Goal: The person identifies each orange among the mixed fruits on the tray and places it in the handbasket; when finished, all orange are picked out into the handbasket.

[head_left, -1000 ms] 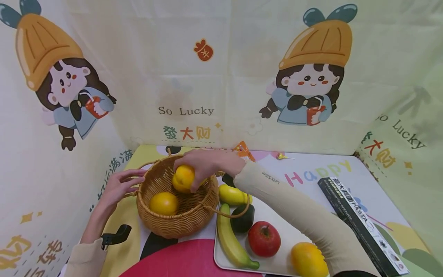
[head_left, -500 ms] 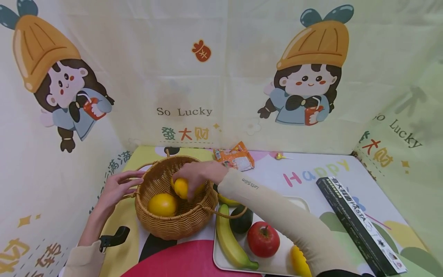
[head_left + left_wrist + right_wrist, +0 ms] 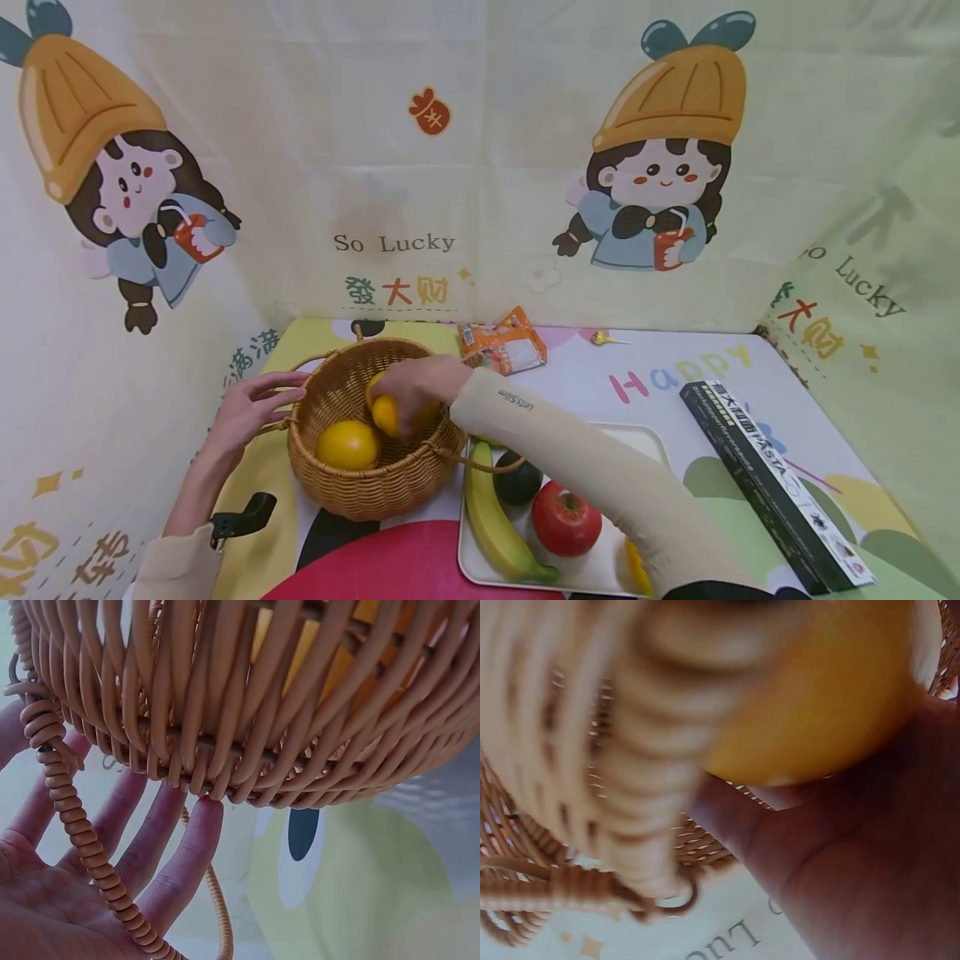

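In the head view, my right hand (image 3: 427, 385) is down inside the round wicker basket (image 3: 375, 493) and grips a yellow-orange round fruit (image 3: 386, 415). Its thumb and palm lie against that fruit (image 3: 817, 697) in the right wrist view, where the basket's weave blurs the foreground. A second yellow-orange fruit (image 3: 347, 444) sits in the basket's left part. On the basket's left side is my left hand (image 3: 251, 408), fingers extended. The left wrist view has those fingertips against the basket's wicker edge (image 3: 225, 776), with a looped handle (image 3: 86, 840) crossing in front of the palm.
Right of the basket, a white tray (image 3: 651, 435) bears a banana (image 3: 495, 521), a red apple (image 3: 566, 518), a dark avocado (image 3: 519, 485) and a partly hidden yellow fruit (image 3: 636, 567). Behind lie an orange snack packet (image 3: 510, 343) and a lollipop (image 3: 602, 337). A black pasta box (image 3: 772, 487) lies far right.
My right hand has gone lower and slightly left into the basket with the fruit, and its forearm has swung left, uncovering the snack packet. My left hand stays at the basket's side.
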`<state>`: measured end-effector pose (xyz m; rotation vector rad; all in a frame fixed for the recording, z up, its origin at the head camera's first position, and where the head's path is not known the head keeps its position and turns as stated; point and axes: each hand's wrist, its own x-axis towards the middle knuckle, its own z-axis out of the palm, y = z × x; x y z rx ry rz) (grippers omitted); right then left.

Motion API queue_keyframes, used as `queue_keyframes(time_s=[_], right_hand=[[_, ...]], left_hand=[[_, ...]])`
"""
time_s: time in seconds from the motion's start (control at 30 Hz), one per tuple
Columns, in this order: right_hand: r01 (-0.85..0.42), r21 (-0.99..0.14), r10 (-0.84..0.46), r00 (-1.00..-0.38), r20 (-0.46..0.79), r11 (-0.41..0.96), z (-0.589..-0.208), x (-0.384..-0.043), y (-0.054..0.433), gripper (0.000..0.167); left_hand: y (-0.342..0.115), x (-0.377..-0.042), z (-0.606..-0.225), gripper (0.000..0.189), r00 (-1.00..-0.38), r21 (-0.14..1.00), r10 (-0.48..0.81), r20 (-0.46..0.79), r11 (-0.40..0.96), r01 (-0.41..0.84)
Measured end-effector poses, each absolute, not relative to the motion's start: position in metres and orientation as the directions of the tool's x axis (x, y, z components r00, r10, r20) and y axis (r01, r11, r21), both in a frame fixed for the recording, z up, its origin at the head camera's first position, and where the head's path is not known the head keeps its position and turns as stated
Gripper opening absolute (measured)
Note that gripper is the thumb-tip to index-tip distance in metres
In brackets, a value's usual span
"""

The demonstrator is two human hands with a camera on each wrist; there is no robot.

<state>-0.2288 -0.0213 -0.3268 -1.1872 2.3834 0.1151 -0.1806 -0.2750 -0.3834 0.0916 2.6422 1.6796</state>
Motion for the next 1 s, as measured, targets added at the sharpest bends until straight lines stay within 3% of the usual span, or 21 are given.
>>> queue_keyframes(time_s=[0.2,0.47,0.63,0.83,1.0], right_hand=[[-0.759,-0.095,-0.699,-0.534,-0.476,0.644,-0.323,-0.225,-0.030,0.040],[-0.723,-0.083,-0.652,-0.559,-0.512,0.685,-0.319,-0.223,-0.035,0.047],[-0.715,-0.055,-0.624,-0.567,-0.537,0.697,-0.321,-0.222,-0.036,0.040],[-0.731,-0.063,-0.634,-0.541,-0.553,0.679,-0.319,-0.223,-0.034,0.034],[-0.721,-0.142,-0.664,-0.518,-0.539,0.678,-0.311,-0.225,-0.027,0.044]], left_hand=[[-0.276,-0.179,-0.384,0.046,-0.998,0.913,0.052,0.033,0.405,0.051],[-0.275,-0.179,-0.385,0.048,-0.999,0.912,0.044,0.032,0.409,0.047],[-0.275,-0.179,-0.385,0.048,-0.999,0.914,0.041,0.033,0.404,0.046],[-0.274,-0.178,-0.383,0.048,-0.998,0.911,0.046,0.033,0.409,0.049],[-0.276,-0.179,-0.383,0.048,-0.998,0.912,0.054,0.034,0.407,0.053]])
